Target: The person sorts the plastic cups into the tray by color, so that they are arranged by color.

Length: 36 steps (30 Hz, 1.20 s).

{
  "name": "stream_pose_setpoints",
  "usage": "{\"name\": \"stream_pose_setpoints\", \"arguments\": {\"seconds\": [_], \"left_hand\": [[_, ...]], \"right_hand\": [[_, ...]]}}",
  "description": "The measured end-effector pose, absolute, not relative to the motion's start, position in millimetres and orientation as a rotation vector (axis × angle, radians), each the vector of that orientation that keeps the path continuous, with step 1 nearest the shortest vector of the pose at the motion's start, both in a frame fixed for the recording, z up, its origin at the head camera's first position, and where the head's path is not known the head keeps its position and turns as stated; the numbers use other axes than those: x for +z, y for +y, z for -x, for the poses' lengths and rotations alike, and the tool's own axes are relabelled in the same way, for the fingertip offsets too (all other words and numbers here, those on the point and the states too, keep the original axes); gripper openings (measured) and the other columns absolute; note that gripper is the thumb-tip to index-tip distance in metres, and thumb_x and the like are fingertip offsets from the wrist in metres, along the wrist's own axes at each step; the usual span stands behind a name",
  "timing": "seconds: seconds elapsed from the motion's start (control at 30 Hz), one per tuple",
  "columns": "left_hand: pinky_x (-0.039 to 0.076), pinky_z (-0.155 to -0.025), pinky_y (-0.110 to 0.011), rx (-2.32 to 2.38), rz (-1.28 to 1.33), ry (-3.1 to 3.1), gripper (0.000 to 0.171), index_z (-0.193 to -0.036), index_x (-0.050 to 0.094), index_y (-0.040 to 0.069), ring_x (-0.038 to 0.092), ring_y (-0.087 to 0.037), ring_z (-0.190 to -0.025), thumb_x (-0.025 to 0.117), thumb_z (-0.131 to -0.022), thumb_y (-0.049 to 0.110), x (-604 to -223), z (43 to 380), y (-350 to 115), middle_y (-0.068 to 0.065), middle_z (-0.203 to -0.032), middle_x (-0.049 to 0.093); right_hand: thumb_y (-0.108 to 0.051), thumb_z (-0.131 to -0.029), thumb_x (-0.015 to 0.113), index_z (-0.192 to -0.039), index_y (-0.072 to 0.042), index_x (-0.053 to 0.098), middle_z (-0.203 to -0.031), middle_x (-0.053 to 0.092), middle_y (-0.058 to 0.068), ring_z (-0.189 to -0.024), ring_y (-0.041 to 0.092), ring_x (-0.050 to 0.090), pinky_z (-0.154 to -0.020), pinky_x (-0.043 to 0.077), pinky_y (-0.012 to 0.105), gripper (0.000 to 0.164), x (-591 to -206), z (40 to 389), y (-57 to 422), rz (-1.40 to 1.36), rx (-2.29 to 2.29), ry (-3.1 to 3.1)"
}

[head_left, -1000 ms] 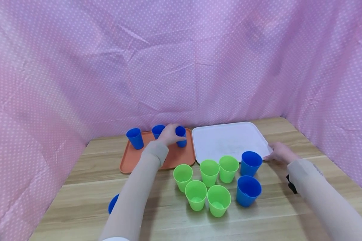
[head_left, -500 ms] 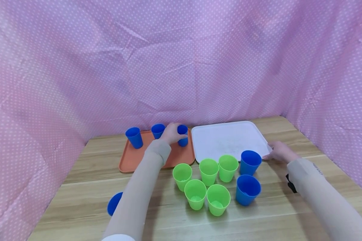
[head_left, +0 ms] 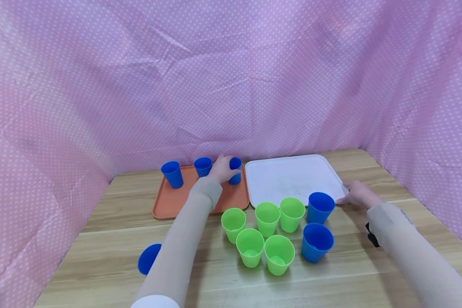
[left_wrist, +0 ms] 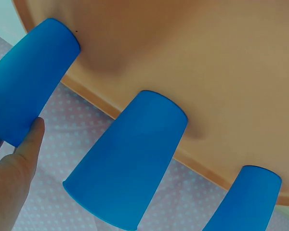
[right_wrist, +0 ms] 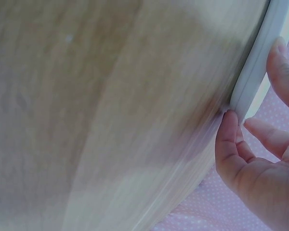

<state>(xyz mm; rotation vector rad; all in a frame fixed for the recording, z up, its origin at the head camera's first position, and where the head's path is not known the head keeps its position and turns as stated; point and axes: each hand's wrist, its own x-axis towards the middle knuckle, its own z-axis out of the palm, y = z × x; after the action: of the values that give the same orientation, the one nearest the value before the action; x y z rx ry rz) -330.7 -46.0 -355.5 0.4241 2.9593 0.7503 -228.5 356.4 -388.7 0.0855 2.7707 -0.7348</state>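
The left hand (head_left: 222,169) holds a blue cup (head_left: 234,179) by the far right corner of the orange tray (head_left: 169,206); two others (head_left: 173,176) stand along its far edge. The right hand (head_left: 357,194) holds the white tray (head_left: 292,176) by its near right corner. Before the trays' near edges stand five green cups (head_left: 267,220) and three blue ones (head_left: 316,246).

Arms (head_left: 188,239) outstretched — left hand (head_left: 222,169) farther forward than right hand (head_left: 357,193)
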Motion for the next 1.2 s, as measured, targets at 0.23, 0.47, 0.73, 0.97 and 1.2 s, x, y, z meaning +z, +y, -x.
{"name": "stream_pose_setpoints", "arguments": {"seconds": [0.23,0.47,0.73,0.97,1.2], "left_hand": [[0.039,-0.107,-0.041,0.753,-0.415,2.948,0.059,-0.141,0.043,0.005,0.047,-0.029,-0.126,0.064,-0.09,0.027,-360,333,-48,-0.017,-0.138,0.044],[0.039,-0.106,-0.041,0.741,-0.377,2.934,0.059,-0.141,0.043,0.008,0.047,-0.028,-0.125,0.064,-0.09,0.03,-356,331,-50,-0.014,-0.138,0.044],[0.037,-0.108,-0.042,0.707,-0.428,2.933,0.065,-0.144,0.037,0.007,0.042,-0.03,-0.131,0.063,-0.091,0.033,-346,323,-54,-0.016,-0.143,0.04],[0.031,-0.112,-0.041,0.73,-0.47,2.93,0.065,-0.145,0.035,0.005,0.034,-0.029,-0.136,0.062,-0.092,0.031,-324,315,-55,-0.016,-0.146,0.037],[0.033,-0.11,-0.042,0.776,-0.492,2.917,0.066,-0.145,0.036,0.007,0.035,-0.029,-0.137,0.062,-0.091,0.033,-302,311,-62,-0.015,-0.149,0.035]], "right_hand": [[-0.03,-0.078,0.076,-0.132,0.022,0.033,-0.134,0.032,0.044,-0.123,0.058,0.031,-0.103,0.027,0.064,0.086,-390,228,355,-0.091,-0.735,2.763],[-0.029,-0.079,0.076,-0.132,0.022,0.033,-0.134,0.031,0.044,-0.124,0.058,0.03,-0.103,0.027,0.065,0.085,-388,228,354,-0.093,-0.747,2.757],[-0.027,-0.08,0.075,-0.132,0.022,0.033,-0.134,0.031,0.044,-0.123,0.058,0.03,-0.103,0.027,0.065,0.083,-387,226,352,-0.1,-0.748,2.743],[-0.024,-0.079,0.075,-0.132,0.023,0.033,-0.133,0.031,0.045,-0.123,0.059,0.03,-0.103,0.027,0.065,0.082,-385,227,353,-0.097,-0.762,2.739],[-0.025,-0.079,0.075,-0.131,0.023,0.033,-0.133,0.031,0.045,-0.123,0.059,0.03,-0.102,0.027,0.065,0.083,-384,228,354,-0.09,-0.747,2.741]]}}
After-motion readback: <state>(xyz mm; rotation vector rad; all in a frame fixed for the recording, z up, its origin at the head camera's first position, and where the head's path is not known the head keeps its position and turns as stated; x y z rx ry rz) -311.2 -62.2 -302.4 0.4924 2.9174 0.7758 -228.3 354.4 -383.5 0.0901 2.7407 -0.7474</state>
